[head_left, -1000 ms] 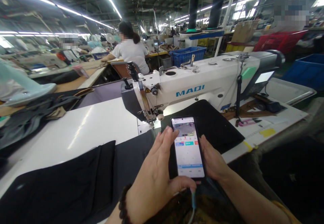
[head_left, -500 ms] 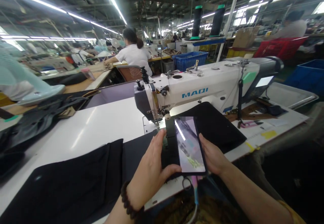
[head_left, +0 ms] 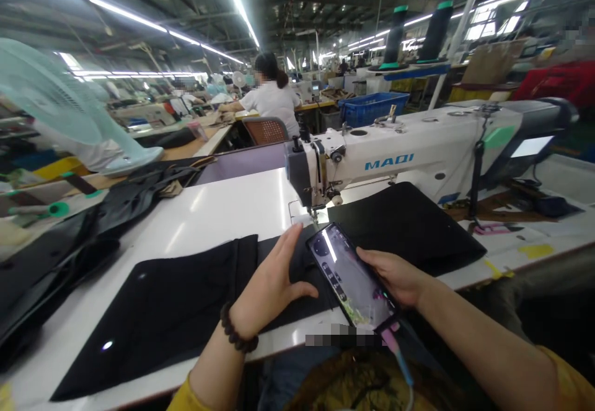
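black cloth [head_left: 186, 299] lies flat on the white counter [head_left: 223, 206], and the left hand [head_left: 272, 287] rests on it with the fingers spread apart and the palm low, just in front of the needle of the sewing machine [head_left: 400, 157]. the right hand [head_left: 395, 274] holds the phone [head_left: 351, 278], with the fingers closed around its right edge and under its back; the screen is lit and tilted toward the left. a cable [head_left: 397, 358] hangs from the lower end of the phone, toward the lap. a second piece of black cloth [head_left: 409, 225] lies under the machine arm, just behind the phone.

to do this step well, i think the phone needs a firm grip, because only one hand carries it over the counter edge, and the cable can pull it down. the left hand is better kept flat, so the cloth does not slide. the fingers are near the needle, so care is needed there
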Demonstrator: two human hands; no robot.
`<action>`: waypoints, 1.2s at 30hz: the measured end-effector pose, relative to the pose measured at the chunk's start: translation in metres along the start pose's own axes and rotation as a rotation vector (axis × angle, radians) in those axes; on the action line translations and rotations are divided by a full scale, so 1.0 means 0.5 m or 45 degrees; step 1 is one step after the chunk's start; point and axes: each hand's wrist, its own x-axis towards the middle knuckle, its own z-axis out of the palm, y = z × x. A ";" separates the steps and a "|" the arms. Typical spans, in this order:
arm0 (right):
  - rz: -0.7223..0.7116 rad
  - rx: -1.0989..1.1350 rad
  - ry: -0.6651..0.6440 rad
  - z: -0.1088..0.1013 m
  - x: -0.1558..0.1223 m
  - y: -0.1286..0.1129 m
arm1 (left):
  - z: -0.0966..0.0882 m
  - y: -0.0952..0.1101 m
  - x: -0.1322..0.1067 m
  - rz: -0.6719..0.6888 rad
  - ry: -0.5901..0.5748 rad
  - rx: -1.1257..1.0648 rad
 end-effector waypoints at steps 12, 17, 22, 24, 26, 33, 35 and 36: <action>0.254 -0.588 -0.364 0.063 0.060 -0.017 | -0.050 -0.051 -0.095 -0.051 -0.140 -0.065; 0.195 -0.811 -0.437 0.069 0.068 -0.023 | -0.043 -0.037 -0.133 -0.069 -0.085 -0.111; 0.207 -0.911 -0.452 0.075 0.073 -0.027 | -0.020 -0.028 -0.171 -0.169 0.025 -0.180; 0.204 -0.938 -0.492 0.078 0.075 -0.030 | -0.009 -0.030 -0.182 -0.207 0.059 -0.225; 0.191 -0.965 -0.517 0.079 0.077 -0.032 | -0.001 -0.033 -0.189 -0.234 0.091 -0.275; 0.148 -1.082 -0.560 0.057 0.095 -0.024 | 0.016 -0.036 -0.187 -0.261 0.099 -0.358; 0.147 -1.111 -0.584 0.051 0.100 -0.023 | 0.021 -0.038 -0.188 -0.260 0.119 -0.342; 0.158 -1.125 -0.609 0.049 0.101 -0.023 | 0.024 -0.039 -0.189 -0.262 0.131 -0.335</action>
